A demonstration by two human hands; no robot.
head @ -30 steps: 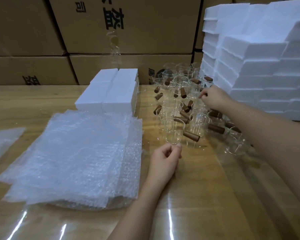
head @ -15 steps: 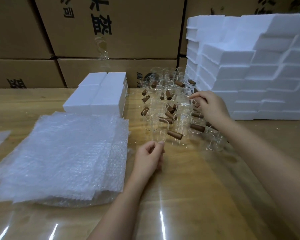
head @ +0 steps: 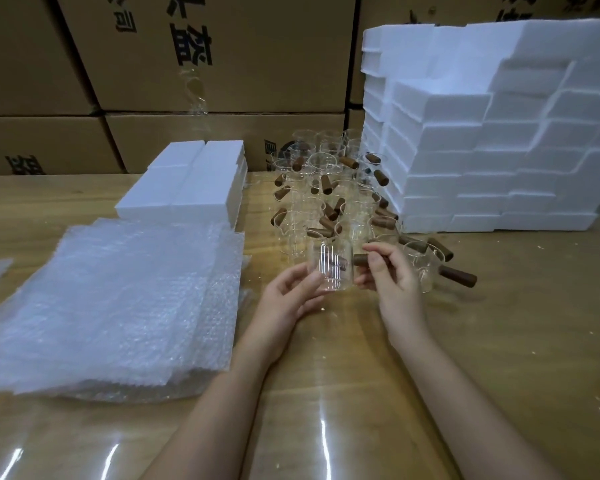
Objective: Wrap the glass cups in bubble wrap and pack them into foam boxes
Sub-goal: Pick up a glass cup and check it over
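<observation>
Step in hand: one cup (head: 329,268) taken up for wrapping, centre frame. Right hand (head: 392,275) pinches its handle (head: 361,260); left hand (head: 288,296) curls round the glass. Next move, judged: set it on the bubble wrap (head: 118,299) at left. Foam boxes (head: 499,150) stand upper right.

Single head-worn wide-angle view, looking forward and down across a wooden table (head: 499,341); the left hand (head: 291,296) and right hand (head: 392,275) lie near frame centre, close to the lens, forearms entering from the lower edge. Stacked cardboard cartons (head: 257,64) close the upper frame, farther off, beyond the table's far side.
</observation>
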